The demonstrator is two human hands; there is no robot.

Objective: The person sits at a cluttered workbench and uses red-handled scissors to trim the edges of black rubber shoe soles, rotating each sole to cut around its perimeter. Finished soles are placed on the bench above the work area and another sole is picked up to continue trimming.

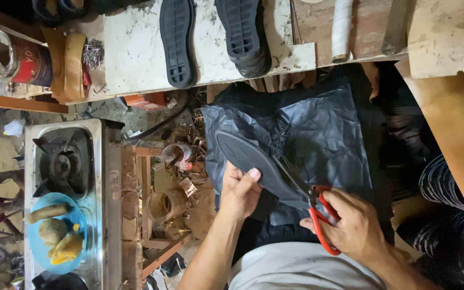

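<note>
Although the lower edge of the view cut off both forearms and most of the pale shirt [302, 268], the two hands were plainly seen at work over the lap. The left hand [238, 192] was clenched on the near edge of a dark shoe sole [253, 161], thumb laid flat on its upper face. The right hand [353, 225] was closed through the red handles of a pair of scissors [318, 212], whose blades met the sole's edge; the blade tips were hard to tell apart from the dark material. The sole lay across a sheet of dark plastic [328, 129] spread over the knees, and what lay beneath that sheet was hidden. Farther out, the floor was littered with scrap, a small tin cup [175, 153] among it. A steel gas stove [68, 161] stood beyond, bearing a blue plate [41, 249] of food. At the far end, a worn white bench top [135, 48] carried two further black soles [178, 40], a heap of nails [92, 53] and an open tin can [14, 56]. A white roll [342, 27] rested on bare planks, its upper end out of view.
</note>
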